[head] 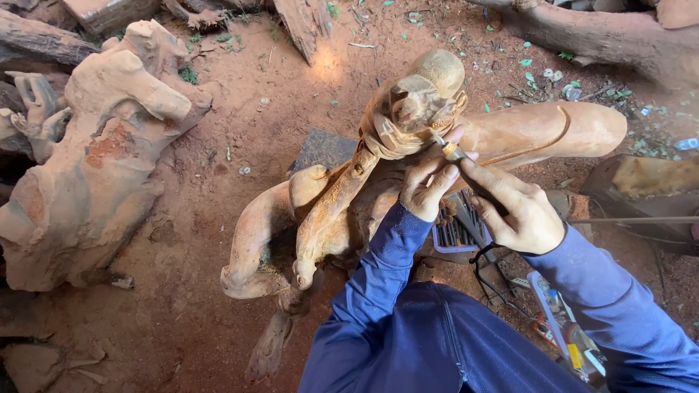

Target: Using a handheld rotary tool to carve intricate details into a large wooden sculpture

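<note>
A large reddish-brown wood carving (342,196) with curved limbs stands on the dirt in front of me. Its rounded top part (419,102) shows fresh cuts. My right hand (520,211) grips a thin carving tool (448,149) whose tip touches the carved top. My left hand (429,185) rests against the wood and pinches the tool's shaft near the tip. Both arms wear blue sleeves.
A big rough root block (95,160) lies to the left. A small tray of tool bits (455,234) sits under my hands. More tools (564,335) lie by my right knee. Logs (604,36) line the back; red dirt ground (240,109) lies between.
</note>
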